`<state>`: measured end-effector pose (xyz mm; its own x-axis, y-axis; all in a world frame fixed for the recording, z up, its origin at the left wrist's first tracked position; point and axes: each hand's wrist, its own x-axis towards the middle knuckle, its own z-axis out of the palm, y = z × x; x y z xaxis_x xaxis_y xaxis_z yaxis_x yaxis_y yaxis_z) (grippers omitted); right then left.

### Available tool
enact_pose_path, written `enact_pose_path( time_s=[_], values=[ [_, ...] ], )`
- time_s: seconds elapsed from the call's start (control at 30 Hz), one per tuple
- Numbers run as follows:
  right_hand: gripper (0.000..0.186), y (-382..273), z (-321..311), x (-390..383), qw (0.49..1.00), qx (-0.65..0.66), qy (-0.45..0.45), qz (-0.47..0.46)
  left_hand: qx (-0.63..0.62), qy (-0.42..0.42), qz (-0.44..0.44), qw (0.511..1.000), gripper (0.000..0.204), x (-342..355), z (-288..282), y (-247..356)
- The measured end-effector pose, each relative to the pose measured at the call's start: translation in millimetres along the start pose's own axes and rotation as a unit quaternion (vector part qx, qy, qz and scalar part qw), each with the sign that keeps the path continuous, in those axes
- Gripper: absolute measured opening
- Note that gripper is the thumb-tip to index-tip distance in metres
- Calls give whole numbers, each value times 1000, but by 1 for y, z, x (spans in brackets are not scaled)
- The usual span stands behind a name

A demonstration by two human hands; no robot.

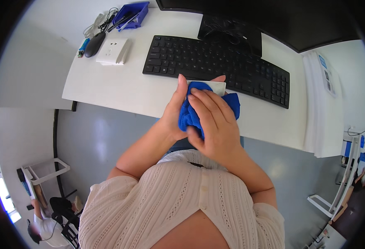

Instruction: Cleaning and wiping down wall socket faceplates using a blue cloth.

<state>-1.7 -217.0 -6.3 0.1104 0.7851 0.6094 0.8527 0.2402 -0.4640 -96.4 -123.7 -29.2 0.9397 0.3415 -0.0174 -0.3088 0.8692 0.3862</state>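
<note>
The right hand [213,124] presses a blue cloth [190,114] flat against a white plate [216,87], which the left hand [175,108] grips from behind, above the desk [120,89] edge, near the black keyboard [215,66].

Two hands, the left hand [175,108] and the right hand [213,124], meet at the centre around one blue cloth [190,116] and one white plate [215,86]. At twelve o'clock lies one black keyboard [215,66], with one monitor [273,16] beyond. Toward eleven o'clock sit one black mouse [94,44], one white wall socket [114,51], one blue lighter [82,47] and one blue tray [131,14].
</note>
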Motion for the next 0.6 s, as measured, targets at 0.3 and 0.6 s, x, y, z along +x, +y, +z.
enact_pose_path(
  time_s=[0.3,0.6],
  values=[
    [51,24,-22,-25,994,-79,-62,50,44,27,-1,999,90,1,-5,8],
    [43,6,-24,-18,991,79,-108,-24,50,-31,-1,998,95,4,-7,12]
  ],
)
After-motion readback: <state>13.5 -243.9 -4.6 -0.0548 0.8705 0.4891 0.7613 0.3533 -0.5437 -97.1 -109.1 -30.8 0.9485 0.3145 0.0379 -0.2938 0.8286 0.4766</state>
